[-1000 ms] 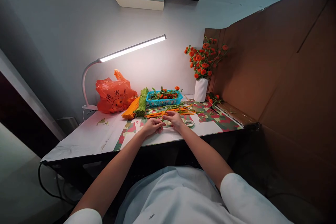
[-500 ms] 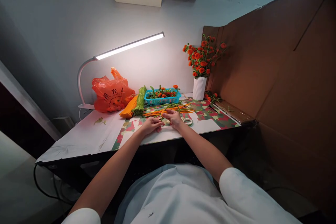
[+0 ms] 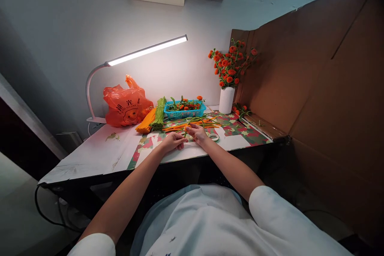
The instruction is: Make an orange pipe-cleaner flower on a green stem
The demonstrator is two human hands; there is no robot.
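A bent green pipe cleaner (image 3: pixel 197 118) arches over the hands near the table's front edge. My right hand (image 3: pixel 197 134) is closed in a pinch on it, with a bit of orange at the fingertips. Just to the left, my left hand (image 3: pixel 173 142) has its fingers closed at the pipe cleaner's lower end; its fingertips are partly hidden. Loose orange pipe cleaners (image 3: pixel 210 123) and some green ones lie behind the hands. A roll of pale tape (image 3: pixel 214 137) rests beside my right wrist.
Orange (image 3: pixel 146 121) and green pipe-cleaner bundles (image 3: pixel 159 116) lie left of a blue basket (image 3: pixel 174 115) of flowers. A white vase (image 3: pixel 227 101), red plastic bag (image 3: pixel 127 108) and lit lamp (image 3: pixel 147 51) stand behind. A cardboard wall (image 3: pixel 315 72) borders the right side.
The whole view has shifted slightly. Both hands keep almost the same place and grip, with only small finger movement at the pipe cleaner.
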